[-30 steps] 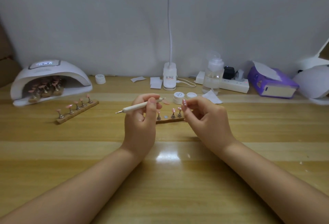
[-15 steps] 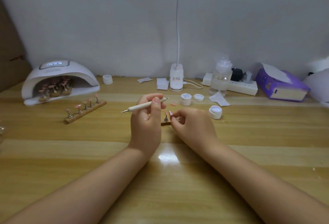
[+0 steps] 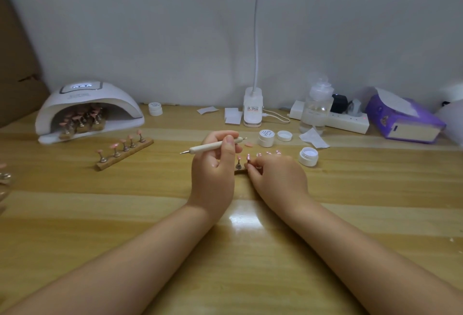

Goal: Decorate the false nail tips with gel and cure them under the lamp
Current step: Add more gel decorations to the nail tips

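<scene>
My left hand (image 3: 215, 164) grips a white dotting pen (image 3: 213, 146), held level with its metal tip pointing left. My right hand (image 3: 276, 177) lies over a small wooden nail stand (image 3: 239, 167), its fingers curled round the pegs; one peg with a pink tip shows between my hands. A loose pink nail tip (image 3: 249, 144) lies on the table behind. Left of centre stands a second wooden stand (image 3: 124, 151) with several pink tips. The white curing lamp (image 3: 87, 106) at far left is lit and shelters more stands with tips. Two gel jars (image 3: 266, 137) (image 3: 308, 156) stand open.
A jar lid (image 3: 284, 136), a clear pump bottle (image 3: 317, 104), a white power strip (image 3: 348, 120), a purple tissue box (image 3: 403, 119), paper wipes (image 3: 313, 138), a clip lamp base (image 3: 253, 106) and another small jar (image 3: 155, 108) line the back of the wooden table (image 3: 225, 264).
My right hand has dropped from mid-air onto the small stand and covers most of it. The pen hand has stayed in place. The view has shifted left.
</scene>
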### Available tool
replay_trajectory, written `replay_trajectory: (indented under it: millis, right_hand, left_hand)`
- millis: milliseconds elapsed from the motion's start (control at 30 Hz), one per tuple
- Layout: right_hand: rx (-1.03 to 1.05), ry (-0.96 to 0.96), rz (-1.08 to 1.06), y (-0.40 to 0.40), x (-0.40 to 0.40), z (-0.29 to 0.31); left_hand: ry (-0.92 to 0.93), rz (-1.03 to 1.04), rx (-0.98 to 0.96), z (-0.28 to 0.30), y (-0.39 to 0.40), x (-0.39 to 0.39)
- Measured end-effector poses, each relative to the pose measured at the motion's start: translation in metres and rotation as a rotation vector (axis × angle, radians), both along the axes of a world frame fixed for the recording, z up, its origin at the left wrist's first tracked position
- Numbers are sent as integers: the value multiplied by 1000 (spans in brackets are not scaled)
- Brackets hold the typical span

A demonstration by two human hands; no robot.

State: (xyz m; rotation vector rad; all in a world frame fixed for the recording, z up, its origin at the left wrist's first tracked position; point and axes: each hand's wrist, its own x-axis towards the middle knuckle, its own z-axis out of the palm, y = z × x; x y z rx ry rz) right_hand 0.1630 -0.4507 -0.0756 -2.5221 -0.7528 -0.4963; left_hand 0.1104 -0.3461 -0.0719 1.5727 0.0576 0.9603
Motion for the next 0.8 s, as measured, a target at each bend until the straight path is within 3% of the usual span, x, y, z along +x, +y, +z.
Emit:
replay_trajectory:
  millis: [233, 333, 533, 700, 800]
  right_hand:
    - [-83, -99, -21, -2, -4, 0]
    - [-100, -53, -27, -7, -5, 5]
    - [106, 23, -155, -42, 14, 47]
    - [262, 244, -344, -90, 53, 49]
    - [187, 409, -322, -102, 64, 31]
  left_hand:
    - [11, 3, 8, 1, 0, 0]
    - [11, 4, 14, 1, 0, 0]
    - [23, -3, 17, 1, 1, 0]
    - [35, -14, 29, 1, 1, -1]
    - [36, -12, 41, 1, 1, -1]
